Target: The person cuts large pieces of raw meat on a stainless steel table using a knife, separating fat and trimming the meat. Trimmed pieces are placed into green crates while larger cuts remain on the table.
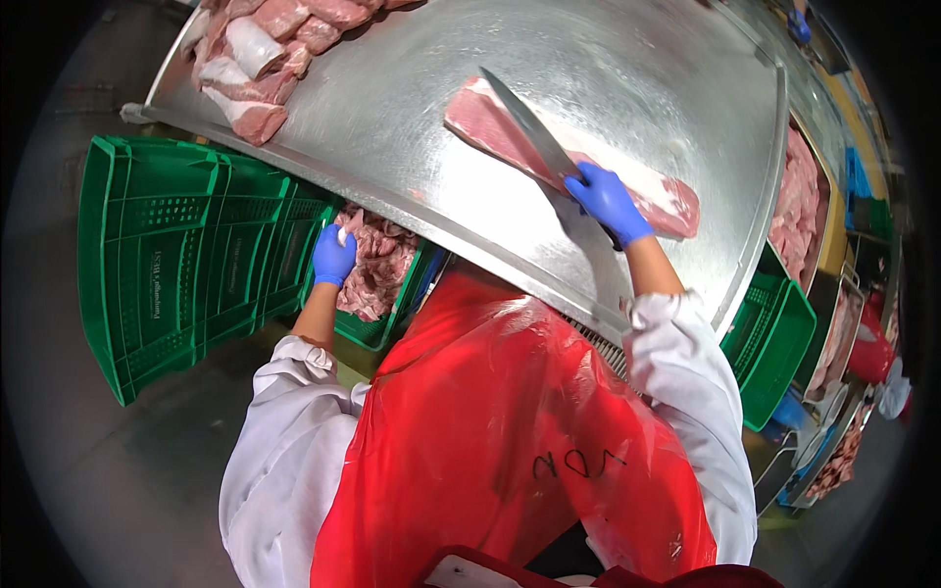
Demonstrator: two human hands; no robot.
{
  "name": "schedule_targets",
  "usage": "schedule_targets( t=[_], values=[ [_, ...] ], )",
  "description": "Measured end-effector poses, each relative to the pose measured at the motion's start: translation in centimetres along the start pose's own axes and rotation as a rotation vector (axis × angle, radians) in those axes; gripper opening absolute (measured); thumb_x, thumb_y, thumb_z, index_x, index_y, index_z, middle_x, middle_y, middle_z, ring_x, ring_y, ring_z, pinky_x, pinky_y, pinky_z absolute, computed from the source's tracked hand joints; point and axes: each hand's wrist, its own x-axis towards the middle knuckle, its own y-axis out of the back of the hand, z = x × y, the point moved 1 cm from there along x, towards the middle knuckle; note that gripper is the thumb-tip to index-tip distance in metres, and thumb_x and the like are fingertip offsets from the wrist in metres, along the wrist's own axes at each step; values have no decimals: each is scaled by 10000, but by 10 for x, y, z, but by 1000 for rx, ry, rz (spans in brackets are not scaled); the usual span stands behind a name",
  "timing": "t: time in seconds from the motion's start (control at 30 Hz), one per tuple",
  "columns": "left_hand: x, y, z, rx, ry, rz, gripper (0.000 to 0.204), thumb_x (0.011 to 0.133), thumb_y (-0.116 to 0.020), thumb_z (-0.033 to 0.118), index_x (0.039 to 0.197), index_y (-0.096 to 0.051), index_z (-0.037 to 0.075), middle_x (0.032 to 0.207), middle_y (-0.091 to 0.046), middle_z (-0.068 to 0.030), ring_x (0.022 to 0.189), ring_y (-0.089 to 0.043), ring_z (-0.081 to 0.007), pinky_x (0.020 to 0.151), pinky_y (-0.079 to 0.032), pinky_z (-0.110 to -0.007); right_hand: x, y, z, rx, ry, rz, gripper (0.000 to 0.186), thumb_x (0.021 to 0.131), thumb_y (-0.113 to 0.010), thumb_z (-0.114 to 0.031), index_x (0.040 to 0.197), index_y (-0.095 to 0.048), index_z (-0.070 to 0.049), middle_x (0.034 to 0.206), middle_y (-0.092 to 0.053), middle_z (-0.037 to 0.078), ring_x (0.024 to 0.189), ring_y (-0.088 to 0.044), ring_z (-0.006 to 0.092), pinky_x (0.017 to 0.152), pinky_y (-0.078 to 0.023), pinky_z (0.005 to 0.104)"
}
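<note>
Nearest is the person's red apron [510, 412], between white sleeves [289, 461]. Beyond it, the blue-gloved left hand [334, 257] is over the near end of the meat trimmings [380, 269] in a low green crate [371, 339]; a small pale bit shows at its fingertips, but I cannot tell whether the fingers pinch it. A larger green crate [201, 265] stands just to the left. On the metal desk [392, 118], the blue-gloved right hand [608, 203] has its fingers wrapped around the handle of a long knife [529, 127], its blade slanting across a long pink meat slab [505, 134] with pale fat. Farther off, at the desk's far left, meat pieces [284, 49] lie heaped.
</note>
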Motion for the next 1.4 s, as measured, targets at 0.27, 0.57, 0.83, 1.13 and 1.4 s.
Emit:
schedule_targets(
  t=[0.27,0.57,0.83,1.13,1.4],
  values=[
    [33,4,0,-234,-24,227,354,853,-717,214,1112,-603,2,1043,-616,-173,950,-608,-332,842,-501,-426,141,-60,-69,-403,743,148,596,916,-570,-184,1493,-429,-233,1153,-675,197,992,-674,359,923,-514,408],
    [76,41,40,-736,-5,334,262,884,-680,55,1126,-600,-7,991,-606,-75,820,-583,-140,752,-504,-285,92,-4,-86,-488,212,-342,672,850,-598,-83,1472,-475,-305,1033,-711,145,766,-649,327,815,-535,373],
    [104,17,115,-946,17,243,242,895,-674,47,1120,-598,2,892,-606,-23,743,-540,-75,678,-484,-230,72,21,-110,-827,163,-471,713,881,-543,-114,1524,-366,-367,965,-700,193,813,-686,310,757,-523,381],
    [128,-97,250,-971,590,-406,394,903,-665,366,788,-641,-10,715,-625,-112,632,-587,-210,598,-464,-341,-4,115,-66,-382,18,-244,791,855,-549,-4,1547,-342,-326,911,-729,118,717,-641,183,778,-529,333],
    [117,-122,225,-911,554,-233,346,871,-609,269,852,-696,-66,842,-711,-206,757,-654,-325,729,-494,-411,64,12,-47,-303,360,-47,704,923,-591,-160,1539,-321,-369,1123,-700,196,898,-694,356,856,-534,421]
  ],
)
